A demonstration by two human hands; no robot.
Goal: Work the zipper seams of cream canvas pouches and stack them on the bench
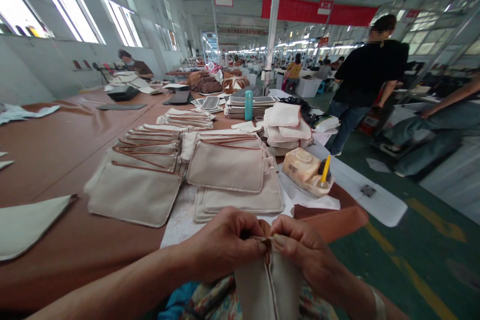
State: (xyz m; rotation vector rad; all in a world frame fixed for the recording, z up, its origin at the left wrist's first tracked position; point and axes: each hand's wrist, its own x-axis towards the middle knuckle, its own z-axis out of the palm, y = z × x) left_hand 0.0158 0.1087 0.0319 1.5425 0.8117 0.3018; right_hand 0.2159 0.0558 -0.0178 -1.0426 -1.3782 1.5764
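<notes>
Both hands are close together at the bottom centre, pinching the top end of a cream fabric piece (287, 285) with a brown-edged seam down its middle. My left hand (228, 245) grips the left side of that end between thumb and fingers. On the other side, my right hand (305, 247) pinches the right edge, thumb on top. The piece hangs down over my lap. Just beyond the hands lie stacked cream pouches (227, 165) with brown trim, and more fanned-out pouches (135, 192) to their left.
A stained container (300, 167) holding a yellow-handled tool stands right of the pouches. Behind are a teal bottle (248, 105) and a folded cream pile (287, 125). A cream piece (32, 222) lies far left on the brown table cover (108, 140). A person (365, 70) stands at the right.
</notes>
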